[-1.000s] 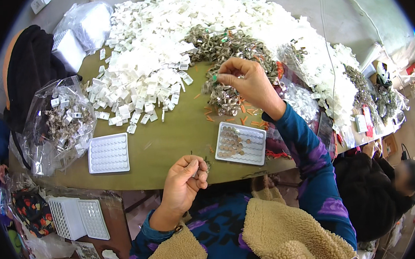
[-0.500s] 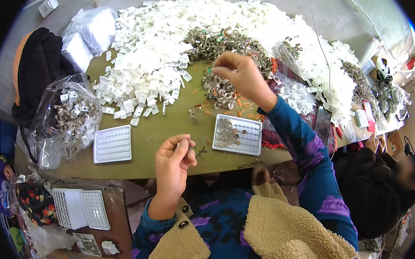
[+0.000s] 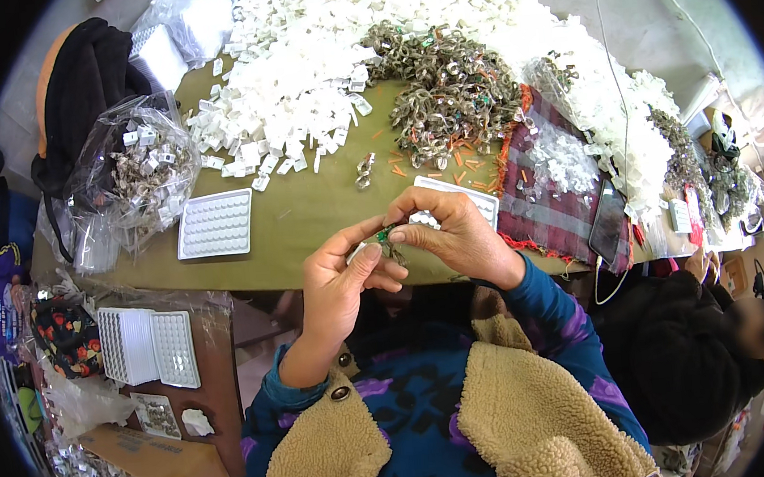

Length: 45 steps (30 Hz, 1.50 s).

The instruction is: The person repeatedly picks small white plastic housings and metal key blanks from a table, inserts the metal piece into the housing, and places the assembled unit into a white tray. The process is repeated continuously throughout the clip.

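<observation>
My left hand (image 3: pixel 336 287) and my right hand (image 3: pixel 458 232) meet at the table's near edge, both closed, fingertips almost touching. Pinched in the right is a small green part (image 3: pixel 386 235) with brownish strands hanging from it. A bit of something white (image 3: pixel 353 254) shows at the left thumb and fingers; its shape is mostly covered. Partly behind my right hand lies a white tray (image 3: pixel 484 203) with rows of cells. Another white celled tray (image 3: pixel 215 225) rests to the left. Beyond the hands is a heap of brownish coiled wire parts (image 3: pixel 451 89).
White plastic housings (image 3: pixel 290 93) form a large pile across the back. Orange slips (image 3: pixel 475 164) are scattered by the wire heap. At right are a plaid cloth (image 3: pixel 541 204) and a phone (image 3: pixel 608 221) with a white cable. A clear bag (image 3: pixel 140 186) stands left; a co-worker (image 3: pixel 679 359) sits right.
My right hand has come back from the wire heap, down and toward me, with the green part, and now meets my left hand. The view has shifted, showing more of the cloth and phone.
</observation>
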{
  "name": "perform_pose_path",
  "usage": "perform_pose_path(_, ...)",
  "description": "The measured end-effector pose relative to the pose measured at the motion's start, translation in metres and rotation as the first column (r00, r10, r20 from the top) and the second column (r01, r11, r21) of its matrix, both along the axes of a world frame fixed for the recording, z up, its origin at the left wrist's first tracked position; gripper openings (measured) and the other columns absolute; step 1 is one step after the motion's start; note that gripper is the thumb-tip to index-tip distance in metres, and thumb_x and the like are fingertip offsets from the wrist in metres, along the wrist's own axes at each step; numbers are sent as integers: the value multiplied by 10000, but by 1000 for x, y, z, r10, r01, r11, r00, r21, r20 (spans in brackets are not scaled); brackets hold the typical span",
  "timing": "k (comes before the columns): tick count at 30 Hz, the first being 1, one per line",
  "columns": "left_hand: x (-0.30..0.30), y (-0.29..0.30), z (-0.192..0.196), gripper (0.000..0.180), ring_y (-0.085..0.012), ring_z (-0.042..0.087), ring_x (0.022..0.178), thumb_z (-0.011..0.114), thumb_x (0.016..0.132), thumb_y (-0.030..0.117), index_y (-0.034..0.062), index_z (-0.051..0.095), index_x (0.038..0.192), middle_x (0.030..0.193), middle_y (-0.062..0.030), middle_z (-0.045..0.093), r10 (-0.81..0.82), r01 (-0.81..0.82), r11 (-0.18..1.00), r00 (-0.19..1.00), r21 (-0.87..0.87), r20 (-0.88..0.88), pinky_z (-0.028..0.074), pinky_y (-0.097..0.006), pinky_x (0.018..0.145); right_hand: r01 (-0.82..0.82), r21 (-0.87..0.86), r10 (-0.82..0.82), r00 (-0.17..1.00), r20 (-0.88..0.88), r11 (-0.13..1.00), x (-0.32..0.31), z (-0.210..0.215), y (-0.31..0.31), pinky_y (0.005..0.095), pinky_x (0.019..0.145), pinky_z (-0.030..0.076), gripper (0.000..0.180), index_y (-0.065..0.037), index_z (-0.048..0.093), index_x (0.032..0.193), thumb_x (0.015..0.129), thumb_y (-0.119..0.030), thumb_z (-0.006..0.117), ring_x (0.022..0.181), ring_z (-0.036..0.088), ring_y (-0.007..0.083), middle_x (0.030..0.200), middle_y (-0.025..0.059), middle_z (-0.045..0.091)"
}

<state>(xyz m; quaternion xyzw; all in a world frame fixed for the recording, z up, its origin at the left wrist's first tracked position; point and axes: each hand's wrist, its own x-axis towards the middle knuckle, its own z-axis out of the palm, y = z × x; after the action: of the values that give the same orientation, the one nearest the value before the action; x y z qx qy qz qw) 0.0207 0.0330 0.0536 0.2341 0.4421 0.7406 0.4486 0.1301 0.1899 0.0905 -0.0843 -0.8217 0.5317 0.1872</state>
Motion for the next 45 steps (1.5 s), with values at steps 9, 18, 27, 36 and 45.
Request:
perform_pose_path(9, -13, 0, -7, 291, -149, 669, 585, 624, 978, 184, -57, 621, 1141, 838, -125, 691, -154, 169, 985, 960, -44, 233, 539, -220, 457, -54, 204, 84, 986, -144, 978, 2, -12, 5, 365, 711, 472, 185, -40, 634, 973, 815, -45, 732, 793, 584, 263, 832, 83, 601)
perform_pose_path(18, -6, -7, -5, 162, -99, 575, 474, 642, 960, 137, -22, 651, 986, 806, -117, 685, -218, 228, 963, 973, -141, 79, 436, -202, 407, -97, 103, 112, 981, -157, 990, 7, -15, 3, 345, 762, 477, 208, -41, 643, 1021, 829, -43, 723, 834, 604, 234, 873, 65, 620)
perform_pose_path(27, 7, -12, -6, 39, -117, 602, 590, 619, 936, -17, -39, 595, 915, 982, -106, 649, 200, -253, 966, 608, 51, -769, 504, -234, 482, 74, -394, -97, 995, -38, 916, 16, -41, -39, 275, 885, 462, 183, 31, 638, 1022, 896, -79, 711, 967, 563, 135, 1035, 61, 612)
perform_pose_path(36, -5, -18, 3, 257, -95, 564, 516, 623, 988, 242, -8, 605, 1044, 730, -49, 608, -291, 300, 953, 944, -35, 155, 421, -205, 433, 139, -188, -173, 969, -178, 972, 21, -38, -44, 325, 919, 435, 146, 20, 627, 996, 881, -49, 687, 1019, 556, 211, 1039, 108, 606)
perform_pose_path(45, 7, -6, -8, 317, -59, 515, 544, 609, 982, 341, 26, 588, 1009, 886, -81, 640, -401, 408, 910, 827, 70, 395, 393, -187, 437, 2, -310, -86, 963, -257, 951, 39, -39, -36, 335, 902, 453, 158, 21, 608, 1051, 903, -16, 650, 1017, 566, 228, 1118, 136, 587)
